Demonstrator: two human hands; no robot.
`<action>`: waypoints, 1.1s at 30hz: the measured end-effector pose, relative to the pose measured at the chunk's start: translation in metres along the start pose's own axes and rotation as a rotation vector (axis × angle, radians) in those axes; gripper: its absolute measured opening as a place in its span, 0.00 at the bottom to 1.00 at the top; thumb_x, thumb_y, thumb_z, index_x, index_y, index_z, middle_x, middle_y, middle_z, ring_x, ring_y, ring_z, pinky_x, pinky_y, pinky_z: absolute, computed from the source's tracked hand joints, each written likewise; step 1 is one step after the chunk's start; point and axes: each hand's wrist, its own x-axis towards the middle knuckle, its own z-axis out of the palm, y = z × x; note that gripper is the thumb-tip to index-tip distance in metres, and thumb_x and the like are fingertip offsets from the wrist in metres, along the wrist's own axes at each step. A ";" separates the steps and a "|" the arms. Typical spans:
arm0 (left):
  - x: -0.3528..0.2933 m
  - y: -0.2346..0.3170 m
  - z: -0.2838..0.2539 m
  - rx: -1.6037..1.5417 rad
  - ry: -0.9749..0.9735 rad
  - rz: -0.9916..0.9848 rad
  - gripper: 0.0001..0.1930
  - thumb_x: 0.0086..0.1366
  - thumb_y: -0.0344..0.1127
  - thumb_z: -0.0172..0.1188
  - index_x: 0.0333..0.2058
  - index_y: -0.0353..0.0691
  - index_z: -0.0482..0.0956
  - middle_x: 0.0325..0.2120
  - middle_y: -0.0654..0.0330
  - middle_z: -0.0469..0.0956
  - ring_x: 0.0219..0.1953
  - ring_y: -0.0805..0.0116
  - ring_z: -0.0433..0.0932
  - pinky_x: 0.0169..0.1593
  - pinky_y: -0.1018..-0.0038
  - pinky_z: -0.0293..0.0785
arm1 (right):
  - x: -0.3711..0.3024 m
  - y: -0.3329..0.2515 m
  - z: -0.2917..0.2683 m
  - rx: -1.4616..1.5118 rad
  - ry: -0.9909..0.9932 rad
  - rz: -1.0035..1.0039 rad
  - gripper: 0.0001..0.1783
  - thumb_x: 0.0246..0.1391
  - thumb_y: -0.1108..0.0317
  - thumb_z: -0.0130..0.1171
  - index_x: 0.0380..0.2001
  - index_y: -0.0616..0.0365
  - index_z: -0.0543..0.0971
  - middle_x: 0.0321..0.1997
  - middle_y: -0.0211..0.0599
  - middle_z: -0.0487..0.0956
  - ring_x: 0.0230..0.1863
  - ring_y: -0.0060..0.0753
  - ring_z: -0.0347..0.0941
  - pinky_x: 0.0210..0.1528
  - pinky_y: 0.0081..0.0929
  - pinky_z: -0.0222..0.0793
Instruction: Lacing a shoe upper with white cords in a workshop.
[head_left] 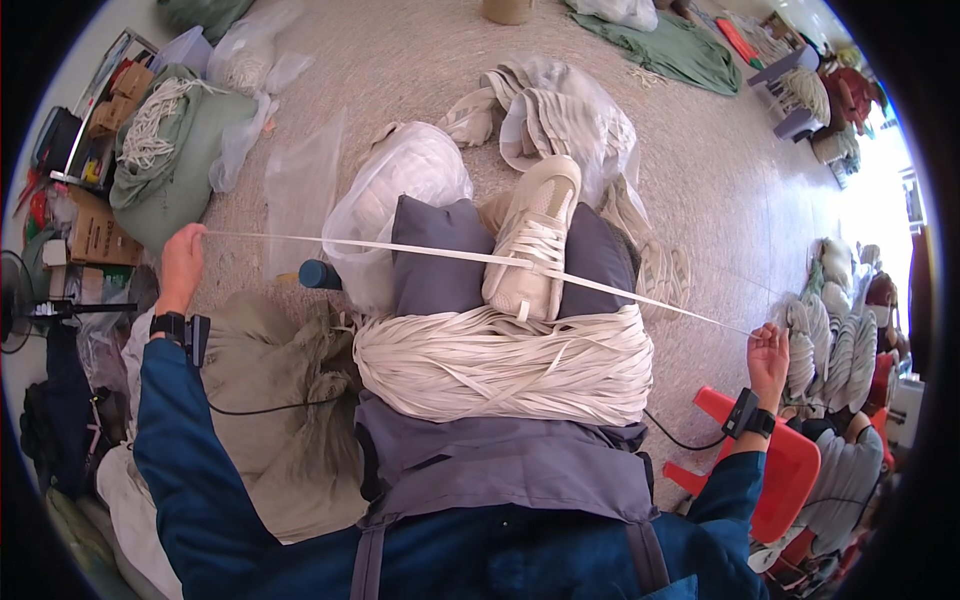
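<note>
A cream lace-up sneaker [530, 292] rests between my knees, its toe pointing away from me. Stretched wide to either side of it is a flat off-white shoelace [420, 249], which crosses at the upper part of the shoe. My left hand [182, 268] is closed on one end, far out to the left. Out to the right, my right hand [768, 360] pinches the other end. Across my lap, just behind the heel, lies a thick bundle of loose off-white laces [500, 365] on a grey apron [500, 465].
Beyond the sneaker, shoe parts [575, 120] lie in clear plastic. A filled plastic bag [405, 190] and a blue-capped cylinder [318, 274] are left of my knees. A red stool [785, 480] stands at my right, near hanging lace bundles [835, 340]. A green sack [175, 170] sits far left.
</note>
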 end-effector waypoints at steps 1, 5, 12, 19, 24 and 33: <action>0.003 0.009 -0.003 0.078 0.044 0.026 0.08 0.68 0.32 0.55 0.38 0.34 0.80 0.34 0.44 0.80 0.39 0.41 0.78 0.44 0.55 0.73 | 0.002 0.003 -0.001 -0.010 -0.004 0.002 0.10 0.69 0.65 0.55 0.40 0.62 0.76 0.40 0.41 0.80 0.40 0.31 0.76 0.50 0.32 0.74; -0.002 0.105 0.001 0.132 0.181 0.117 0.08 0.66 0.33 0.58 0.32 0.33 0.77 0.28 0.47 0.77 0.34 0.45 0.77 0.39 0.56 0.72 | 0.008 0.055 0.048 -0.332 -0.128 0.124 0.11 0.67 0.70 0.57 0.50 0.62 0.75 0.37 0.31 0.79 0.34 0.21 0.74 0.43 0.22 0.72; -0.045 0.323 0.037 -1.311 -0.554 -0.162 0.04 0.69 0.31 0.60 0.36 0.36 0.79 0.25 0.66 0.77 0.21 0.82 0.73 0.23 0.81 0.71 | -0.055 0.181 0.241 -0.934 -0.554 0.487 0.08 0.67 0.73 0.54 0.46 0.64 0.78 0.36 0.36 0.82 0.32 0.24 0.79 0.39 0.23 0.77; -0.024 0.379 0.074 -1.221 -0.199 0.098 0.04 0.68 0.26 0.59 0.35 0.31 0.76 0.26 0.64 0.78 0.22 0.82 0.74 0.26 0.80 0.70 | -0.083 0.238 0.280 -0.972 -0.785 0.493 0.09 0.67 0.74 0.55 0.46 0.65 0.78 0.37 0.35 0.83 0.31 0.21 0.78 0.37 0.20 0.77; -0.018 0.383 0.078 -1.302 -0.271 0.034 0.04 0.68 0.26 0.60 0.34 0.32 0.76 0.25 0.67 0.76 0.22 0.83 0.74 0.26 0.80 0.71 | -0.079 0.241 0.270 -1.039 -0.637 0.468 0.09 0.67 0.72 0.56 0.46 0.63 0.80 0.32 0.29 0.81 0.27 0.16 0.72 0.30 0.16 0.69; -0.020 0.394 0.066 -0.981 -0.116 0.232 0.04 0.60 0.28 0.63 0.32 0.34 0.79 0.29 0.51 0.79 0.32 0.50 0.79 0.37 0.64 0.74 | -0.074 0.237 0.238 -1.476 -0.662 -0.173 0.06 0.62 0.72 0.60 0.37 0.65 0.81 0.24 0.25 0.74 0.26 0.10 0.63 0.27 0.17 0.60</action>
